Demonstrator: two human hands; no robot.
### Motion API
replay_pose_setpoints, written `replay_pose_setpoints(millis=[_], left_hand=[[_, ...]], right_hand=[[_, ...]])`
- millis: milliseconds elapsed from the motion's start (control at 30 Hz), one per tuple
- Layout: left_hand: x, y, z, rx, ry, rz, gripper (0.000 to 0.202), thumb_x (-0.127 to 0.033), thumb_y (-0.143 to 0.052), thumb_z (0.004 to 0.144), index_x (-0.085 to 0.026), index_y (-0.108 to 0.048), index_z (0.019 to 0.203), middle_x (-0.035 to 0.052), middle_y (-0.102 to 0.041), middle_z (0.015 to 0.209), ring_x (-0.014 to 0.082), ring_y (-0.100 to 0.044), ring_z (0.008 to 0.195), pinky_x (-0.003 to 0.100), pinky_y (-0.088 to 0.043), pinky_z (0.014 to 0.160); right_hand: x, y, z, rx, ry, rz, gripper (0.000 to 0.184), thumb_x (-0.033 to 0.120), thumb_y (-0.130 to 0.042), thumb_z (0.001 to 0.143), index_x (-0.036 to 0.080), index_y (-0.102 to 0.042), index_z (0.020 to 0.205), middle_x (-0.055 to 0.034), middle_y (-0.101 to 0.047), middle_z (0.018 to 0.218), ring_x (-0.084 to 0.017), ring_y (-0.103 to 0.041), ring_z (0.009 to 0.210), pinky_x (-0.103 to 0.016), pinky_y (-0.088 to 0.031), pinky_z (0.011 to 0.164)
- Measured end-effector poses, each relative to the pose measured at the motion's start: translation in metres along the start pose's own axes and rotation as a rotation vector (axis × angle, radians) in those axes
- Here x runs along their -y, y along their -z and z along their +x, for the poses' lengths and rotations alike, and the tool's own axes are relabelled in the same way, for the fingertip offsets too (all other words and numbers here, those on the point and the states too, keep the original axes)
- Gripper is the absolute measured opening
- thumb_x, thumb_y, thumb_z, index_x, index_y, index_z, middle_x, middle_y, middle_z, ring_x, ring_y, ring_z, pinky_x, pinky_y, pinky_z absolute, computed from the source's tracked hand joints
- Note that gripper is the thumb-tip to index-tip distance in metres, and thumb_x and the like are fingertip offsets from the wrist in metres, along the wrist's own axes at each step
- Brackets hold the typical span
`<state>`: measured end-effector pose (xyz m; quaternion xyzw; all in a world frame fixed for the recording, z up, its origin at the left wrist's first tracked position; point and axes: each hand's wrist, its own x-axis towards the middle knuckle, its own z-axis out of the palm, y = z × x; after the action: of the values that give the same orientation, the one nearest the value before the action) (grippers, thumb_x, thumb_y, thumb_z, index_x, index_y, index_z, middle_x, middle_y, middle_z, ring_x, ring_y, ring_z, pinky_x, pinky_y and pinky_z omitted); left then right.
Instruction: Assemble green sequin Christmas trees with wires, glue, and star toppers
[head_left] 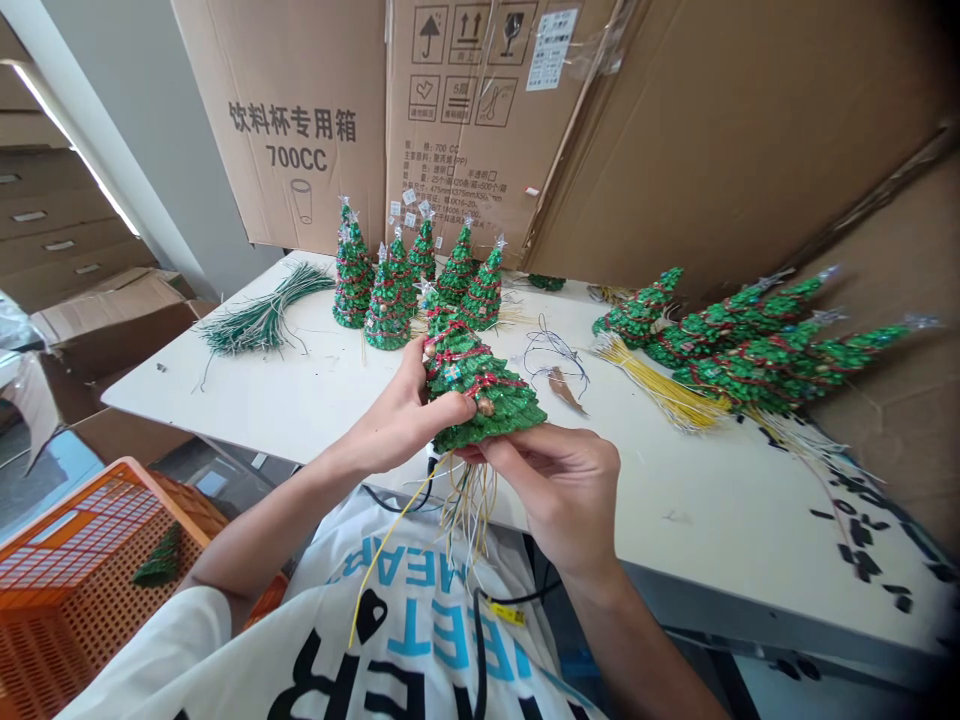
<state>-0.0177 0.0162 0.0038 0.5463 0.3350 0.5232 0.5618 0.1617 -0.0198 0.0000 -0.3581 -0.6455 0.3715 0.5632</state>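
A small green Christmas tree (480, 385) with red garland and tiny ornaments is held tilted above the table's front edge. My left hand (401, 415) is closed around its side, thumb near a gold ornament. At the underside my right hand (562, 485) has its fingers closed at the base, where thin wires come out; its fingertips are partly hidden, so I cannot tell whether they pinch a wire. White, yellow and green wires (469, 505) hang from the base. One long yellow wire (379, 560) trails down over the shirt.
Several finished-looking trees (388, 305) stand behind, beside a green wire bundle (259, 315). At right, more trees (765, 345) lie by a yellow wire bundle (667, 390) and black bits (862, 560). Cardboard boxes (315, 190) back the white table (720, 520). An orange basket (105, 560) sits lower left.
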Motion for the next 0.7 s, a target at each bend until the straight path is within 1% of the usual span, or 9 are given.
replay_pose_setpoints(millis=[100,167,267,367,467,567,700], left_hand=[[-0.003,0.001,0.000,0.006,-0.016,0.034,0.065,-0.033,-0.079,0.081,-0.020,-0.051,0.138,0.0088,-0.067,0.132,0.0332,-0.063,0.130,0.045,-0.050,0.110],[-0.007,0.001,0.000,0.010,-0.011,0.042,0.065,-0.032,-0.079,0.080,-0.020,-0.052,0.137,0.0081,-0.068,0.128,0.0327,-0.064,0.127,0.044,-0.051,0.108],[-0.011,0.004,0.000,0.047,-0.003,0.021,0.068,-0.034,-0.082,0.080,-0.022,-0.050,0.139,0.0077,-0.069,0.125,0.0336,-0.065,0.126,0.044,-0.053,0.105],[-0.012,0.006,-0.001,0.070,-0.010,0.010,0.073,-0.037,-0.085,0.082,-0.023,-0.048,0.144,0.0091,-0.068,0.134,0.0363,-0.063,0.134,0.047,-0.053,0.111],[-0.012,0.006,-0.003,0.079,-0.011,-0.029,0.077,-0.039,-0.084,0.086,-0.024,-0.044,0.150,0.0103,-0.066,0.142,0.0390,-0.059,0.142,0.051,-0.051,0.116],[-0.011,0.002,-0.005,0.079,-0.062,-0.081,0.079,-0.038,-0.079,0.088,-0.026,-0.039,0.154,0.0103,-0.062,0.152,0.0401,-0.055,0.149,0.053,-0.048,0.122],[-0.012,-0.003,-0.008,0.030,-0.106,-0.050,0.085,-0.035,-0.078,0.087,-0.028,-0.035,0.159,0.0095,-0.061,0.151,0.0397,-0.055,0.147,0.053,-0.046,0.124]], right_hand=[[0.001,0.000,0.000,0.002,0.013,-0.017,0.020,0.020,-0.079,0.093,0.030,-0.093,0.084,0.0000,-0.087,0.076,-0.024,-0.084,0.067,-0.035,-0.070,0.068],[0.002,0.000,0.001,0.005,0.021,-0.022,0.020,0.021,-0.080,0.093,0.030,-0.093,0.082,0.0002,-0.086,0.074,-0.024,-0.083,0.065,-0.035,-0.069,0.066],[0.000,0.000,0.000,0.009,0.021,-0.031,0.018,0.023,-0.080,0.092,0.030,-0.093,0.082,-0.0008,-0.086,0.075,-0.025,-0.083,0.066,-0.035,-0.068,0.066],[-0.005,0.000,-0.001,-0.006,-0.001,0.022,0.015,0.025,-0.082,0.093,0.030,-0.094,0.084,-0.0018,-0.087,0.078,-0.025,-0.083,0.067,-0.037,-0.069,0.068],[-0.012,0.000,-0.001,-0.027,-0.030,0.159,0.012,0.025,-0.084,0.094,0.031,-0.094,0.089,-0.0013,-0.088,0.081,-0.025,-0.082,0.067,-0.038,-0.071,0.069],[-0.017,0.002,-0.001,-0.006,-0.057,0.252,0.013,0.024,-0.084,0.094,0.032,-0.094,0.090,-0.0009,-0.088,0.083,-0.024,-0.082,0.067,-0.037,-0.071,0.069],[-0.019,0.004,0.000,0.008,-0.035,0.237,0.013,0.022,-0.083,0.095,0.028,-0.094,0.090,-0.0020,-0.087,0.083,-0.025,-0.082,0.071,-0.038,-0.069,0.072]])
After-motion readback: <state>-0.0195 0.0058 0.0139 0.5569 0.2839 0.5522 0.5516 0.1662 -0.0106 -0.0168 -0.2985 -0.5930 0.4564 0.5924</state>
